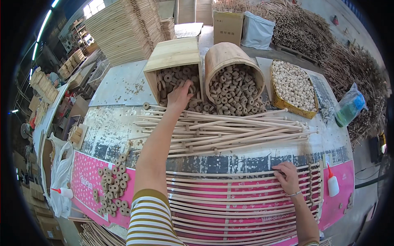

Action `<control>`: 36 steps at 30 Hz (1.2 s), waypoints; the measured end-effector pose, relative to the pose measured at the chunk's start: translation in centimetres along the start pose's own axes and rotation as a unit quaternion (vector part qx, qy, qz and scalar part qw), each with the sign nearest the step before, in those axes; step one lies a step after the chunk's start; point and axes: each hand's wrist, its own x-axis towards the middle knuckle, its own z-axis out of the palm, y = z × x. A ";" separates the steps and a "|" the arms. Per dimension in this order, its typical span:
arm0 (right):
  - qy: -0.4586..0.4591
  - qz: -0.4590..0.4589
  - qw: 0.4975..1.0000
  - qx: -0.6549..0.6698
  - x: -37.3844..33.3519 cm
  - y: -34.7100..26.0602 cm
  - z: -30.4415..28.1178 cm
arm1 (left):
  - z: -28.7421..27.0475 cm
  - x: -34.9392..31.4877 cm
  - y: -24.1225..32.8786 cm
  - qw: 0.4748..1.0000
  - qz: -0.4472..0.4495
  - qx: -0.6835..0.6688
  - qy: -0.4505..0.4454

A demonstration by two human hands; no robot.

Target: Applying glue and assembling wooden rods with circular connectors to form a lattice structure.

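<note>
My left hand reaches into a wooden box lying on its side, its curled fingers among wooden rings. Their tips are partly hidden, and I cannot see what they hold. On the near right, my right hand rests over the far end of a row of parallel wooden rods, thumb and fingers apart. Small rings join the rods near their right ends. Loose wooden rods lie piled in front of the box. A heap of wooden rings sits left of my forearm.
Beside the box a round wooden tub spills more rings. A yellow basket of wooden beads stands to its right. Red-tipped glue bottles stand at the right and left of the pink sheet. Stacked slats rise behind.
</note>
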 end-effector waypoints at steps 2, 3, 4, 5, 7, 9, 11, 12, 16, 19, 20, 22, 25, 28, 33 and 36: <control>0.007 -0.009 1.000 -0.007 0.0 0.0 0.1 | 0.1 -0.3 0.3 0.997 0.026 0.043 0.051; 0.007 -0.010 1.000 -0.007 0.1 -0.1 0.1 | -0.1 -0.3 0.2 0.997 0.026 0.044 0.051; 0.004 -0.008 1.000 -0.004 0.1 0.1 0.1 | -0.1 -0.2 0.3 0.999 0.018 0.035 0.037; 0.001 -0.006 1.000 -0.001 0.0 0.2 0.0 | -0.2 -0.1 0.5 0.999 0.011 0.027 0.022; 0.005 -0.007 1.000 -0.002 0.0 0.2 0.1 | -0.4 0.1 0.6 1.000 0.009 0.002 0.021; 0.007 -0.008 1.000 -0.002 0.2 0.1 0.2 | -0.5 0.4 0.3 1.000 0.007 -0.023 0.019; 0.008 -0.009 1.000 0.005 0.3 -0.2 0.1 | -0.2 0.5 0.1 0.998 -0.022 -0.043 0.028; 0.008 -0.008 1.000 0.005 0.2 -0.1 0.0 | -0.1 0.4 0.0 0.998 -0.022 -0.044 0.028; 0.007 -0.011 1.000 0.000 0.2 0.1 -0.1 | -0.7 0.6 0.7 0.999 0.012 -0.026 0.023; 0.008 -0.011 1.000 -0.005 0.0 -0.1 -0.2 | -0.8 0.9 1.1 0.999 0.023 -0.020 0.025; 0.007 -0.009 1.000 -0.005 0.0 -0.2 -0.2 | -0.8 0.9 1.2 0.999 0.023 -0.018 0.031; 0.008 -0.009 1.000 -0.003 -0.2 -0.4 -0.2 | -0.6 1.1 0.7 0.999 0.004 -0.041 0.029; 0.007 -0.011 1.000 -0.001 -0.4 -0.2 -0.1 | -0.2 0.0 -0.6 0.992 -0.001 -0.099 0.072; 0.001 -0.019 1.000 0.009 -0.1 -0.1 0.4 | -0.9 -2.5 -2.6 0.970 0.004 -0.189 0.154; 0.001 -0.037 0.999 -0.003 0.5 0.5 -0.4 | -7.5 -11.4 -3.7 0.937 0.004 -0.323 0.131; -0.011 -0.034 0.999 0.012 0.9 1.3 -0.4 | -10.5 -18.5 -6.4 0.924 -0.064 -0.358 0.120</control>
